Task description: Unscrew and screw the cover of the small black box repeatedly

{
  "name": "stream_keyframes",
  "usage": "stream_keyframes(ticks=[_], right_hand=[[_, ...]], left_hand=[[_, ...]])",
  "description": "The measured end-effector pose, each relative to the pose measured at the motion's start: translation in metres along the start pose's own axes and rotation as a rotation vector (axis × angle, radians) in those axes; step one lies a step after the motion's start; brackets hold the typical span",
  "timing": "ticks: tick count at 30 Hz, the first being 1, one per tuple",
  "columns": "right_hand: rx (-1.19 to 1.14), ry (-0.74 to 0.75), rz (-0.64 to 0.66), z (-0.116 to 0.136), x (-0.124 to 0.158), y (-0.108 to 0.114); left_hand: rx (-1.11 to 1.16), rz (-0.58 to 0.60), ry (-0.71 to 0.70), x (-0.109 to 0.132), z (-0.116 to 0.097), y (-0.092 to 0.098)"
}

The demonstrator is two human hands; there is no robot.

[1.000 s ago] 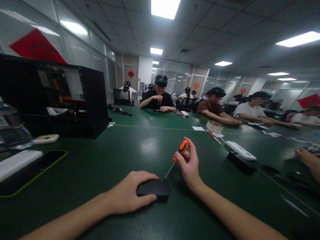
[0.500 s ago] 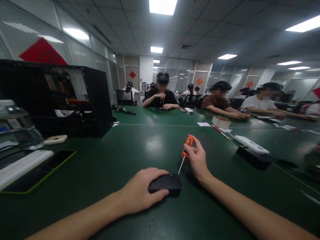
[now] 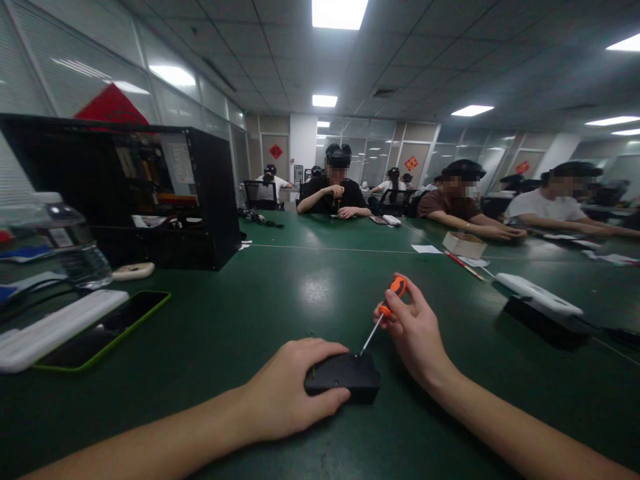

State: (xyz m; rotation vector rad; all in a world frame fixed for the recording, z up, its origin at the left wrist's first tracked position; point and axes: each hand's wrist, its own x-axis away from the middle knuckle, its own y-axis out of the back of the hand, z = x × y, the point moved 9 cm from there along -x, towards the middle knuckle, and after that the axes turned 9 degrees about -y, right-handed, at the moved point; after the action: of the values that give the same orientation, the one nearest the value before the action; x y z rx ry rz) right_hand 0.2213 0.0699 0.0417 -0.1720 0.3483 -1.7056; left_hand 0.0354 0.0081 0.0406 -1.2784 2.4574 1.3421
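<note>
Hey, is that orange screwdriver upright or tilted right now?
Tilted: the screwdriver slants, its handle in the right hand lying farther right than its tip at the black box.

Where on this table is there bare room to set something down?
The widest bare patch of green tabletop lies beyond the left hand and black box, between the computer case and the right hand with the screwdriver. A smaller one separates that hand from the black block. Crowded: the left side, with bottle, white bar and phone.
</note>
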Motion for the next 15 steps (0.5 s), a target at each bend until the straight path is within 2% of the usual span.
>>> stream_keyframes(ticks=[4, 7, 12, 15], right_hand=[[-0.036, 0.017, 0.061, 0.005, 0.006, -0.010], [0.043, 0.118, 0.147, 0.026, 0.011, -0.021], [0.241, 0.378, 0.448, 0.079, 0.039, -0.057], [0.341, 0.440, 0.601, 0.090, 0.057, -0.081]], left_hand=[[-0.006, -0.015, 0.005, 0.000, -0.002, 0.001], [0.000, -0.016, 0.019, 0.000, 0.000, 0.001], [0.002, 0.010, 0.020, 0.000, 0.007, -0.001], [0.030, 0.030, 0.046, 0.000, 0.010, -0.002]])
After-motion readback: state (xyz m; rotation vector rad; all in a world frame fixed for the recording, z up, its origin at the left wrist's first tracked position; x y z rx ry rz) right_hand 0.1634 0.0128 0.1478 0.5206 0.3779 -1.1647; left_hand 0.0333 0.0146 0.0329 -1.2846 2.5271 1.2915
